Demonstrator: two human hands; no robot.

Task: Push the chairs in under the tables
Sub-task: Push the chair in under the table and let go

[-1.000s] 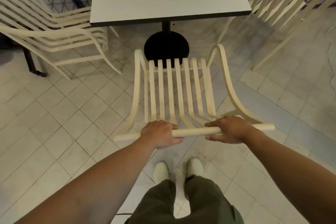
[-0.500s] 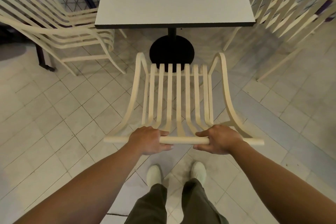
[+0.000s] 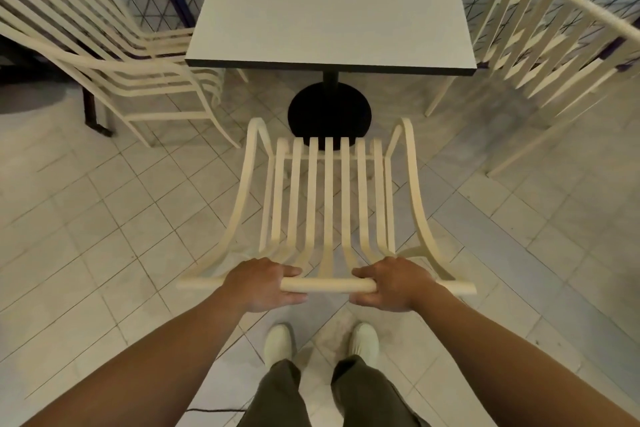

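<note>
In the head view, the person's left hand (image 3: 263, 284) and right hand (image 3: 391, 282) each curl their fingers round the round top rail (image 3: 327, 285) of the cream slatted chair with curved armrests (image 3: 328, 191). They hold it one on each side of the middle slat, probably so that the push goes straight and the chair does not turn. The chair stands on the pale tiled floor (image 3: 86, 218), facing the grey square desk with a dark edge (image 3: 329, 17). It is lined up with the desk's black round base (image 3: 329, 111), but its seat is not yet under the top, so a straight push forward seems to be needed.
</note>
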